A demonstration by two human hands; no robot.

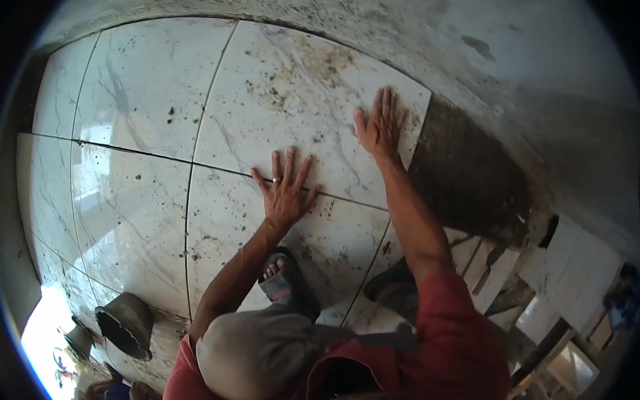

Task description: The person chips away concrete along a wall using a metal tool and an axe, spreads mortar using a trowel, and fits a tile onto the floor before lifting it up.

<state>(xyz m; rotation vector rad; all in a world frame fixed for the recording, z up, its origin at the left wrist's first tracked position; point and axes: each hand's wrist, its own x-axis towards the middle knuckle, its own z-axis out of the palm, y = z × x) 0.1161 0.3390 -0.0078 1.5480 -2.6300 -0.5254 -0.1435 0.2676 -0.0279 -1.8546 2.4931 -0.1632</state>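
Observation:
My left hand [284, 194] lies flat with spread fingers across the dark joint between two floor tiles, a ring on one finger. My right hand [382, 127] presses flat, fingers stretched, near the right end of the upper floor tile [261, 124]. That tile is white with grey veins and carries brown mortar smears and crumbs. Its right edge borders a patch of bare dark floor [467, 174]. Below the joint, a second white tile [229, 224] reaches under my sandalled foot [287, 279]. Neither hand holds anything.
A rough wall [470, 61] runs along the tiles' far edge. At lower left a dark bucket [127, 326] lies tipped, with another person [115, 397] beyond it. Loose tiles and cut pieces [569, 269] lie at right, near a blue-clad figure [625, 295].

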